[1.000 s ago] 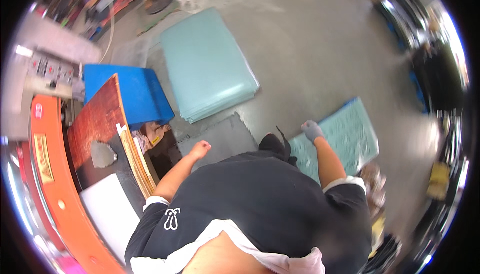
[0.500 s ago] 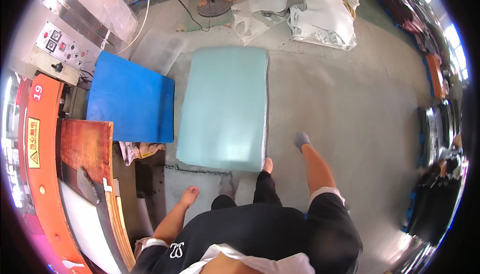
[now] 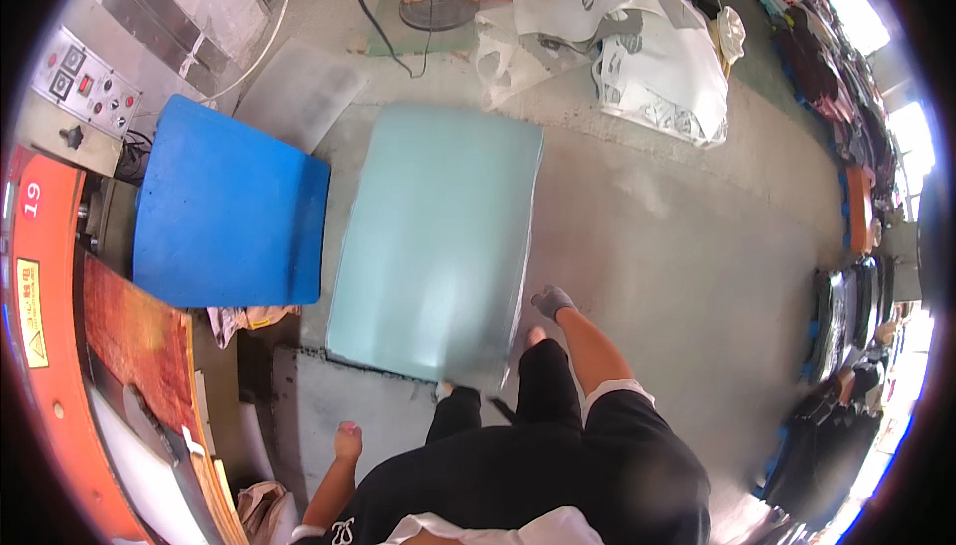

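A tall stack of pale green sheets (image 3: pixel 438 236) lies on the floor in front of me, its edges slightly uneven along the right side. My left hand (image 3: pixel 347 442) hangs beside my body near the stack's lower left corner, curled closed with nothing seen in it. My right hand (image 3: pixel 553 300) wears a grey glove that leaves the fingertips bare. It is just right of the stack's right edge, apart from it, fingers slightly spread and holding nothing. My feet stand close to the stack's near edge.
Left of the stack is a blue board (image 3: pixel 234 207) beside an orange machine frame (image 3: pixel 60 346) and a control panel (image 3: pixel 85 82). White cut-out sheets (image 3: pixel 662 77) lie at the back right. A stand with a round base (image 3: pixel 438 12) trails a cable. Dark material piles (image 3: pixel 827 436) line the right.
My view has shifted, and the stack now sits nearer my legs. My right hand has come in toward the stack's right side. My left hand has moved lower and stays curled.
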Motion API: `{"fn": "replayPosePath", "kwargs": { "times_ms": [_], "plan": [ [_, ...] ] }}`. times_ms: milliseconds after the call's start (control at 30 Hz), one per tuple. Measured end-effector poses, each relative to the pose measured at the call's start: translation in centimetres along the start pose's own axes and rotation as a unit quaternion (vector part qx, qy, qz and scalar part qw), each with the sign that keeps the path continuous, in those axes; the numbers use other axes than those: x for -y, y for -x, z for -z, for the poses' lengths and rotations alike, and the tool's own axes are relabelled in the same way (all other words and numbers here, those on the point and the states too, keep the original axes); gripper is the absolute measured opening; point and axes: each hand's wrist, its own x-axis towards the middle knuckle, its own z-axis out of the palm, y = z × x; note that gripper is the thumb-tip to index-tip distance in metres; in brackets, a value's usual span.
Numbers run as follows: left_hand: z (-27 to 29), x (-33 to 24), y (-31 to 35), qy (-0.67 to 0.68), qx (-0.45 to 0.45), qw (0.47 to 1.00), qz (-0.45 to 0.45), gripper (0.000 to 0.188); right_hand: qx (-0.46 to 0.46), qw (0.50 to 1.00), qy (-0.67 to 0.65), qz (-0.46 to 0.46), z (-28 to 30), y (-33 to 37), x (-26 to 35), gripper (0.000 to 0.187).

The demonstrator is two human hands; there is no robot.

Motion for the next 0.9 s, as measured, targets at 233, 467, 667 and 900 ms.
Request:
{"fn": "replayPosePath", "kwargs": {
  "times_ms": [233,467,667,900],
  "plan": [
    [0.1,-10.7,4.0,0.050,0.287,0.955,-0.060,0.027,-0.156,0.985,0.070,0.033,16.0,-18.2,2.6,0.062],
    [-6.7,-21.4,4.6,0.040,0.282,0.947,0.147,0.028,-0.155,0.978,0.123,0.066,27.4,-39.7,7.2,0.065],
    [-14.6,-31.9,3.5,0.100,0.298,0.904,0.291,0.026,-0.128,0.966,0.193,0.116,28.3,-54.0,6.9,0.073],
    [-16.6,-32.3,5.9,0.116,0.317,0.890,0.305,0.028,-0.081,0.978,0.187,0.042,28.0,-60.1,8.4,0.078]
  ]
}}
